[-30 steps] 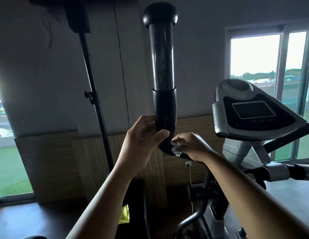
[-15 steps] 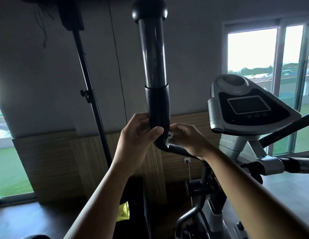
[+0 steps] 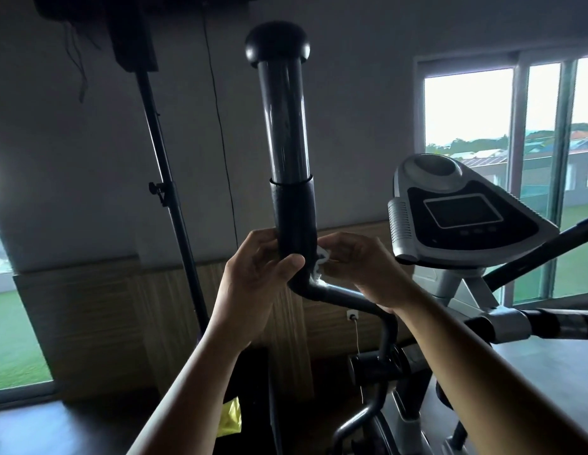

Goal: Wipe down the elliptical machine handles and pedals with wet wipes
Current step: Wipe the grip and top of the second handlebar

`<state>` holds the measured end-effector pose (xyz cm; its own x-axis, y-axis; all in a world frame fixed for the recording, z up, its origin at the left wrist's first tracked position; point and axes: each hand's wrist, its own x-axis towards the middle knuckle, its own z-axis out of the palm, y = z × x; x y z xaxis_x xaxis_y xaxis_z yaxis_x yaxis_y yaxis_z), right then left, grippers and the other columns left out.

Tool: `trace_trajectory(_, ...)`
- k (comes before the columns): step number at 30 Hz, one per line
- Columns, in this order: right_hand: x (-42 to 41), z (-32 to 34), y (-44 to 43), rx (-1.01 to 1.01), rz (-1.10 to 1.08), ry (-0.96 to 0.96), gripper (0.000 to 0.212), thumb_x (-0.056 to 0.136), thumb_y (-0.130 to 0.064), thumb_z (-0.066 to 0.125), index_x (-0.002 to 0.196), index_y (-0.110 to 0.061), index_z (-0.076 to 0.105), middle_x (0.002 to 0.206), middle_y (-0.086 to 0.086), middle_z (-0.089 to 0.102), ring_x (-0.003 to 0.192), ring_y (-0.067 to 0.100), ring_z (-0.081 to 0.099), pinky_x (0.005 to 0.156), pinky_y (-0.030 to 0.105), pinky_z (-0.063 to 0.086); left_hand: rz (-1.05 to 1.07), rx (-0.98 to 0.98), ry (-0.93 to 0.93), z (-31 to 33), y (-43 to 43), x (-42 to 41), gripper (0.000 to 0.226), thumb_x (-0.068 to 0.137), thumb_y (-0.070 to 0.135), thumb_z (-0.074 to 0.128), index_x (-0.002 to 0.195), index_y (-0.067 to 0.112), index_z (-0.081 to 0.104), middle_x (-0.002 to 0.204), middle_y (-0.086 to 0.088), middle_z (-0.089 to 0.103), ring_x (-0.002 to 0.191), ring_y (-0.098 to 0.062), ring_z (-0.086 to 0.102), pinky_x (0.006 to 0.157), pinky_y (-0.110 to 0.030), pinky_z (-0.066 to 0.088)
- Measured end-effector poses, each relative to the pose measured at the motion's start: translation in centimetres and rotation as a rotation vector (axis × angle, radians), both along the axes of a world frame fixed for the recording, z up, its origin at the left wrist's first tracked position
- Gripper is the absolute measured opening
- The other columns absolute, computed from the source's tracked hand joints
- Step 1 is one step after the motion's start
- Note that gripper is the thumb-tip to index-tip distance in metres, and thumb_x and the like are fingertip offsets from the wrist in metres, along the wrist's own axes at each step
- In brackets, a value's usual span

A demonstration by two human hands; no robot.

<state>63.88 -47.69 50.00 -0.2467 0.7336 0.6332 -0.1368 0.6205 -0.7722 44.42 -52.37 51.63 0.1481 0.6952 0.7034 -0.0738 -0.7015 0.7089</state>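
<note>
The elliptical's black upright handle [image 3: 286, 149] rises in the middle of the view, capped by a round knob, and bends to the right at its foot. My left hand [image 3: 253, 277] grips the foam part of the handle just above the bend, thumb across the front. My right hand [image 3: 358, 267] pinches a small white wet wipe [image 3: 320, 261] against the handle's right side at the bend. Most of the wipe is hidden by my fingers. The pedals are not in view.
The grey and black console [image 3: 460, 211] sits to the right, with the right handlebar [image 3: 548, 326] below it. A black stand pole [image 3: 168, 192] rises at the left, carrying a speaker [image 3: 132, 34]. Something yellow [image 3: 232, 418] lies on the floor. Windows flank the room.
The camera has tilted, so the handle sits lower in view. My right hand with the wipe has shifted slightly up along the bend. My left hand keeps its grip.
</note>
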Motion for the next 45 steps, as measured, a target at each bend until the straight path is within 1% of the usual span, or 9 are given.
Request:
trace_trajectory(3,0.2,1.6,-1.9,0.067,-0.041,0.015,0.031,0.069,-0.009,0.079,0.096,-0.026,0.078,0.098,0.003,0.078,0.09,0.018,0.075,0.084,0.038,0.061,-0.017,-0.009,-0.019,-0.1,0.1,-0.1,0.028,0.089,-0.003,0.066,0.111,0.013,0.064,0.104,-0.003,0.078,0.098,-0.016,0.074,0.08,-0.021,0.055)
trace_trajectory(9,-0.8,4.5,-4.8,0.199,-0.081,0.18,0.032,0.064,-0.002,0.077,0.095,-0.009,0.071,0.081,-0.001,0.078,0.076,0.01,0.074,0.07,0.021,0.058,-0.01,0.013,-0.023,-0.7,0.4,-0.4,0.027,0.088,0.013,0.069,0.11,0.028,0.07,0.109,-0.001,0.077,0.11,-0.021,0.07,0.094,-0.034,0.051)
trace_trajectory(15,-2.0,6.5,-5.5,0.246,-0.11,0.242,0.028,0.072,-0.007,0.075,0.099,-0.006,0.07,0.086,-0.002,0.078,0.081,0.012,0.073,0.075,0.024,0.057,-0.033,0.022,-0.011,-0.7,0.7,-0.6,0.028,0.088,0.012,0.071,0.114,0.023,0.068,0.11,0.001,0.077,0.11,-0.018,0.071,0.093,-0.033,0.052)
trace_trajectory(20,-2.9,1.3,-6.0,0.151,-0.374,0.137,0.023,0.08,-0.009,0.077,0.099,-0.021,0.071,0.09,-0.004,0.078,0.085,0.012,0.075,0.077,0.027,0.059,-0.035,0.037,-0.027,-0.9,0.9,-0.6,0.03,0.087,0.014,0.068,0.116,0.023,0.068,0.111,0.0,0.076,0.11,-0.019,0.071,0.092,-0.031,0.053)
trace_trajectory(25,-5.2,-3.6,-4.0,0.136,-0.502,0.198,0.022,0.085,-0.005,0.075,0.107,-0.005,0.07,0.097,0.002,0.077,0.093,0.012,0.074,0.078,0.02,0.056,-0.008,0.032,0.001,-0.8,0.8,-0.5,0.03,0.09,0.015,0.067,0.119,0.021,0.066,0.111,0.002,0.076,0.109,-0.018,0.071,0.094,-0.038,0.054)
trace_trajectory(30,-7.2,-7.8,-0.2,0.121,-0.813,0.139,0.028,0.083,-0.005,0.079,0.107,-0.014,0.07,0.096,-0.009,0.076,0.087,-0.004,0.071,0.081,0.022,0.058,-0.005,0.01,0.028,-0.8,0.8,-0.7,0.028,0.094,0.01,0.067,0.119,0.022,0.066,0.109,0.0,0.076,0.105,-0.019,0.072,0.09,-0.034,0.056)
trace_trajectory(36,-7.6,-10.7,4.3,0.103,-0.925,0.044,0.036,0.081,-0.005,0.079,0.108,-0.025,0.066,0.102,-0.006,0.073,0.094,0.016,0.073,0.084,0.045,0.059,0.002,0.026,0.034,-0.5,0.8,-0.9,0.029,0.093,0.006,0.068,0.116,0.024,0.066,0.106,0.006,0.077,0.102,-0.008,0.071,0.082,-0.018,0.053)
trace_trajectory(40,-6.8,-11.3,4.6,0.19,-1.045,-0.06,0.038,0.076,0.003,0.082,0.109,-0.011,0.07,0.103,0.001,0.073,0.092,0.02,0.072,0.083,0.041,0.059,-0.004,0.024,0.038,-0.5,0.7,-0.9,0.029,0.092,0.008,0.069,0.114,0.027,0.066,0.105,0.01,0.077,0.103,-0.005,0.071,0.082,-0.016,0.053)
trace_trajectory(45,-7.0,-10.9,4.1,0.163,-1.01,-0.033,0.028,0.079,0.0,0.079,0.104,-0.01,0.071,0.105,0.003,0.075,0.096,0.017,0.073,0.084,0.042,0.06,-0.016,0.034,0.042,-0.5,0.9,-1.1,0.029,0.093,0.009,0.069,0.115,0.027,0.066,0.107,0.008,0.077,0.104,-0.007,0.071,0.084,-0.019,0.054)
